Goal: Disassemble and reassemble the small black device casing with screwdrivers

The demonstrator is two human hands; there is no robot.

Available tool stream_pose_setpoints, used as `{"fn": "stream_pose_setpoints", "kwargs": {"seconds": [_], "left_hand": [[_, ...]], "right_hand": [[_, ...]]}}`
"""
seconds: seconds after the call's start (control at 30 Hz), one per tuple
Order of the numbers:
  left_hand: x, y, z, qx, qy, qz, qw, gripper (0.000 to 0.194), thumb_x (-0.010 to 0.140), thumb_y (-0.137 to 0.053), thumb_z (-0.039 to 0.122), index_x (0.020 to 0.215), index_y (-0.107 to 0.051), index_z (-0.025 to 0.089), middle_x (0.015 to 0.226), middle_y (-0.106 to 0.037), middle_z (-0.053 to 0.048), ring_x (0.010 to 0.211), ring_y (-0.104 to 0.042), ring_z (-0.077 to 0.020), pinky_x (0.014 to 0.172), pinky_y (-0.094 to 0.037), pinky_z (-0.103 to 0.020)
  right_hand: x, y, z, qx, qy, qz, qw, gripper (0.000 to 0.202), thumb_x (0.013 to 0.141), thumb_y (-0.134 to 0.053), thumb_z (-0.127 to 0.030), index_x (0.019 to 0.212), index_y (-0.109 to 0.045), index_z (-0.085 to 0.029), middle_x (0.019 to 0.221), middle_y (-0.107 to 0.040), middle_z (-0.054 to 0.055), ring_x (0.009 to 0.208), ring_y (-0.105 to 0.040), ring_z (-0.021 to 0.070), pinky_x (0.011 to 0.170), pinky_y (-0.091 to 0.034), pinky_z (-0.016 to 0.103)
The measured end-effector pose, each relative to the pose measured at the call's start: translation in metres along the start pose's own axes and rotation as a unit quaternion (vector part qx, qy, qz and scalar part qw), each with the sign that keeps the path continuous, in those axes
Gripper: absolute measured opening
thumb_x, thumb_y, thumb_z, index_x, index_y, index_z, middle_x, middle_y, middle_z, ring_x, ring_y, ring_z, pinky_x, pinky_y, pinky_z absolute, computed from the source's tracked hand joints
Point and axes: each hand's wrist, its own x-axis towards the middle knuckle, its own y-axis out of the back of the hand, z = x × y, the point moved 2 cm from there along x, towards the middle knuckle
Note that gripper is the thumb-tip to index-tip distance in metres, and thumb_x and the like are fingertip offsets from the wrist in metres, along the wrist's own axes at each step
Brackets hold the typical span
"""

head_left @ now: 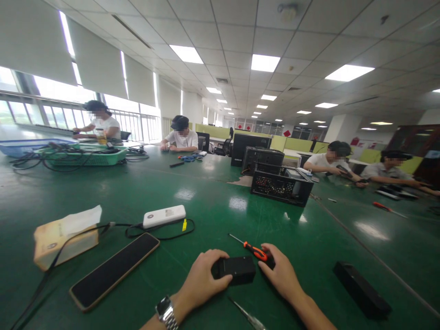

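In my head view, my left hand grips one end of a small black box, thumb along the near side and fingers over the far side, close above or on the green table. My right hand is just to the right of the box, thumb and forefinger parted at the handle end of an orange-and-black screwdriver; I cannot tell whether I have hold of it or of the dark shape beside my palm. The screwdriver's shaft points away and to the left, beyond the box. A second, thin tool lies nearer me, its tip toward the box (the picture's lower edge cuts off its other end). To the right of my right arm, well apart from it, sits a long black block. On my left wrist is a metal-banded watch. To the left lie a phone, a white power bank with a black cable beside it, and a tissue pack. Farther off stand black computer cases and a green basket with cables, while four people sit around the far parts of the table.
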Motion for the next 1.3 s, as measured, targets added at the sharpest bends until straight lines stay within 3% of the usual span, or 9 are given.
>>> {"fn": "stream_pose_setpoints", "kwargs": {"seconds": [0.33,0.6,0.73,0.83,0.93,1.0,1.17,1.3], "left_hand": [[-0.001,-0.001,0.001,-0.004,0.005,-0.002,1.0,0.034,0.071,-0.071,0.029,0.104,-0.065,0.023,0.105,-0.068,-0.003,0.095,-0.059,-0.0249,0.087,-0.041,-0.034],[-0.002,0.001,0.0,-0.009,0.004,-0.004,1.0,0.034,0.071,-0.07,0.028,0.104,-0.065,0.023,0.105,-0.067,-0.003,0.096,-0.059,-0.0249,0.088,-0.042,-0.034],[-0.002,0.001,0.001,-0.005,0.006,-0.007,1.0,0.034,0.071,-0.07,0.028,0.104,-0.065,0.023,0.106,-0.067,-0.004,0.096,-0.059,-0.025,0.088,-0.042,-0.034],[-0.001,-0.001,0.001,-0.005,0.006,-0.007,1.0,0.035,0.071,-0.07,0.028,0.105,-0.065,0.022,0.105,-0.067,-0.004,0.096,-0.059,-0.0249,0.088,-0.042,-0.034],[-0.001,-0.001,0.0,-0.008,0.002,-0.002,1.0,0.035,0.07,-0.07,0.027,0.104,-0.065,0.022,0.105,-0.067,-0.003,0.096,-0.059,-0.0245,0.089,-0.041,-0.034],[-0.001,-0.002,0.0,-0.011,0.0,0.001,1.0,0.034,0.07,-0.07,0.026,0.104,-0.065,0.022,0.105,-0.067,-0.003,0.097,-0.059,-0.0245,0.089,-0.041,-0.034],[-0.002,-0.002,-0.001,-0.016,-0.002,0.005,1.0,0.035,0.07,-0.071,0.026,0.104,-0.065,0.022,0.105,-0.067,-0.003,0.097,-0.059,-0.0248,0.089,-0.041,-0.034],[-0.002,-0.002,-0.002,-0.014,-0.001,0.003,1.0,0.035,0.07,-0.07,0.025,0.104,-0.065,0.022,0.105,-0.067,-0.004,0.096,-0.059,-0.025,0.089,-0.041,-0.034]], "right_hand": [[0.001,-0.001,0.0,0.009,-0.008,-0.011,1.0,0.043,0.078,-0.057,-0.023,0.121,-0.057,-0.018,0.119,-0.062,0.01,0.108,-0.059,0.0246,0.095,-0.046,0.036],[0.0,-0.002,-0.003,0.0,0.01,0.008,1.0,0.037,0.081,-0.055,-0.027,0.117,-0.056,-0.018,0.114,-0.061,0.009,0.098,-0.061,0.0225,0.085,-0.049,0.033],[0.002,0.01,-0.019,-0.056,0.038,0.046,0.997,0.023,0.089,-0.047,-0.035,0.09,-0.061,-0.016,0.093,-0.063,0.008,0.082,-0.06,0.0196,0.073,-0.046,0.03],[-0.003,0.023,-0.04,-0.103,0.04,-0.076,0.991,0.036,0.088,-0.05,-0.045,0.066,-0.059,-0.018,0.067,-0.061,0.001,0.063,-0.056,0.0149,0.06,-0.038,0.025],[-0.018,0.021,-0.056,-0.108,0.027,-0.249,0.962,0.035,0.074,-0.066,-0.054,0.064,-0.064,-0.021,0.059,-0.062,-0.003,0.055,-0.054,0.0122,0.05,-0.029,0.022],[-0.029,0.009,-0.061,-0.112,0.032,-0.307,0.945,0.032,0.066,-0.072,-0.055,0.064,-0.067,-0.023,0.059,-0.064,-0.005,0.054,-0.056,0.0121,0.048,-0.026,0.022],[-0.039,-0.03,-0.066,-0.157,0.057,-0.252,0.953,0.028,0.068,-0.071,-0.048,0.061,-0.067,-0.022,0.057,-0.066,-0.003,0.054,-0.055,0.0124,0.051,-0.024,0.023],[-0.038,-0.038,-0.064,-0.156,0.069,-0.242,0.955,0.023,0.071,-0.069,-0.043,0.062,-0.068,-0.022,0.059,-0.069,-0.003,0.055,-0.057,0.012,0.052,-0.026,0.023]]}}
